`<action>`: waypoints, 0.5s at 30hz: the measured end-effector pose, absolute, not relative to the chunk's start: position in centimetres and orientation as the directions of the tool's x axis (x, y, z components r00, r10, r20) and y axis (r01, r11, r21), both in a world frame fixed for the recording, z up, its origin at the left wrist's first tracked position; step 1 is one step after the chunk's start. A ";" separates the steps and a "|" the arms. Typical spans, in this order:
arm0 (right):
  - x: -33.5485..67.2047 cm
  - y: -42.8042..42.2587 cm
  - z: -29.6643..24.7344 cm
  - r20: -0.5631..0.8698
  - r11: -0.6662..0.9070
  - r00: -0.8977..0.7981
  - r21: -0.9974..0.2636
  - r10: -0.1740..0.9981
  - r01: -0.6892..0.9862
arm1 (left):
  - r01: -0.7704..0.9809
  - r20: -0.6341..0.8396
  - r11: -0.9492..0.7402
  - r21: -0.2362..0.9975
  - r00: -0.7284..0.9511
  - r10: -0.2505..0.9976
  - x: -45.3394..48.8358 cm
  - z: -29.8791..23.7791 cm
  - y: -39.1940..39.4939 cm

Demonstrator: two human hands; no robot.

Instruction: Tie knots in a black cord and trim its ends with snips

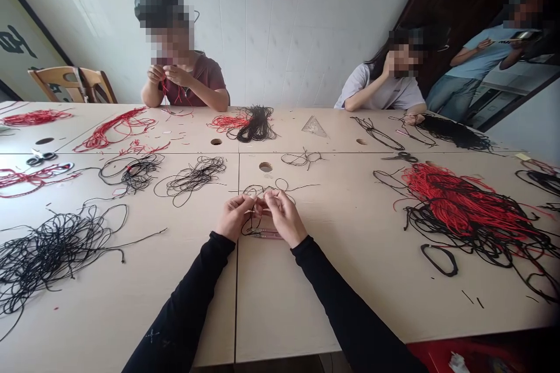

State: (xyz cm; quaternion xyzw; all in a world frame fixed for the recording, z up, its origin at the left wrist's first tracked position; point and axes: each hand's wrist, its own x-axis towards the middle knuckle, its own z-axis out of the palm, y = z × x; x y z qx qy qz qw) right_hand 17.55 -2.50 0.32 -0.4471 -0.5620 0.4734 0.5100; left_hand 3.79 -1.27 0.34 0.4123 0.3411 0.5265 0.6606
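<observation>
Both my hands meet above the middle of the table, fingers pinched on a thin black cord [250, 222]. My left hand [234, 214] grips it between thumb and forefinger. Close beside it, my right hand [285, 215] pinches the cord too; the exact spot between the fingertips is too small to make out. A loop of the cord hangs below my left fingers. Partly hidden by my right hand, a slim pinkish tool [268, 234] lies on the table under the hands. Loose black cord ends [282, 185] spread out just beyond my fingertips.
Black cord bundles [56, 247] lie to the left, and a red and black heap [459, 204] to the right. Scissors rest at left [41, 157] and right [400, 157]. A clear triangle ruler [315, 126] lies farther back. Two people sit opposite; another person stands at right.
</observation>
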 end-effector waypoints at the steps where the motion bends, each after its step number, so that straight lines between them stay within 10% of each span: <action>1: 17.4 -2.7 0.4 0.184 0.191 -0.083 -0.978 0.979 0.086 | -0.464 -0.032 0.101 0.880 0.156 0.987 3.8 0.3 -1.2; 6: 16.9 -3.2 0.6 0.247 0.297 -0.187 -0.898 0.951 0.324 | -0.557 -0.071 0.091 0.826 0.057 0.996 4.1 0.4 -1.2; 15: 17.1 -2.9 0.2 0.206 0.251 -0.214 -0.945 0.955 0.211 | -0.538 -0.096 0.147 0.830 0.122 0.988 4.2 0.4 -1.2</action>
